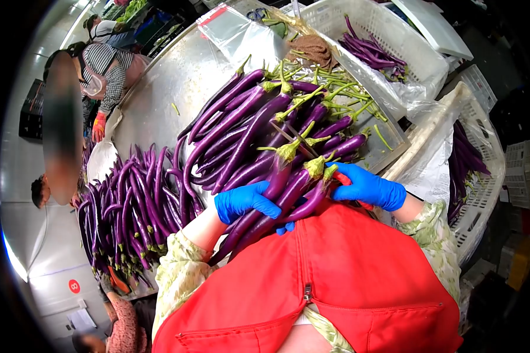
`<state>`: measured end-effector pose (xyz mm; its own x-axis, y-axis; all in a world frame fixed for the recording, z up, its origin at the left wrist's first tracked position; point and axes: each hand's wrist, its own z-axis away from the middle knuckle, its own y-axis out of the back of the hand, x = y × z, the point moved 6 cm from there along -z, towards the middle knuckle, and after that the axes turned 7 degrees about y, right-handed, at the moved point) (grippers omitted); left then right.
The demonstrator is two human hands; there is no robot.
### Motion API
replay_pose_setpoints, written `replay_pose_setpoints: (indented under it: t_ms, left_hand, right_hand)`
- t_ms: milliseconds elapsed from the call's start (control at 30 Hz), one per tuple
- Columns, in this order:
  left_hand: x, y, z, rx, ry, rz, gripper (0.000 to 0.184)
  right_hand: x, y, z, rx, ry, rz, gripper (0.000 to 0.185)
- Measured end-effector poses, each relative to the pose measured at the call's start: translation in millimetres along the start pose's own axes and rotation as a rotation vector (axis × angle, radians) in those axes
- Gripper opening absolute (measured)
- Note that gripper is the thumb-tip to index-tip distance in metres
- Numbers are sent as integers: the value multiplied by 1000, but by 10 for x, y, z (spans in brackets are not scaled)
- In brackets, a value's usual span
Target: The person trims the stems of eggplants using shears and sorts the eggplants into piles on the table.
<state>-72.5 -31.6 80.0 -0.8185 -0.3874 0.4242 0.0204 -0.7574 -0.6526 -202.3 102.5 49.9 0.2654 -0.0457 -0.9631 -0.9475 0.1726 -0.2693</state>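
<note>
Several long purple eggplants [288, 197] lie in my left hand [247, 203], which wears a blue glove and is wrapped round their bodies close to my red apron. Their green stem ends point up and away from me. In my right hand [368, 187], also blue-gloved, are scissors with red handles [341, 178]; the blades reach past the held stems, around one green stem, and look apart. Just beyond my hands a heap of eggplants [235, 135] covers the metal table [159, 100], with cut green stems [359, 91] at its right side.
A second eggplant pile [129, 206] fills the table's left side. White plastic crates [427, 59] with eggplants stand at the right, lined with clear film. Plastic bags [241, 35] and a brown cloth [312, 50] lie at the far end. Other people [109, 70] stand along the left.
</note>
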Motion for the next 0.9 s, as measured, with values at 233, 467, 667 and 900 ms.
replay_pose_setpoints:
  t_ms: [233,467,667,900]
  left_hand:
    - [-29,43,90,25,-74,-94,39]
    - [396,238,1348,469,-762,-333,40]
    - [28,425,3045,1020,-1379,119,53]
    - [-781,1276,4886,1468,-2288,544,35]
  right_hand:
    - [26,71,-39,363,-47,-116,44]
    - [215,462,-22,441,-7,-227,49]
    - [92,320,-251,440,-57,-233,45]
    - [-228,-257,-485,587,-149,-177,45]
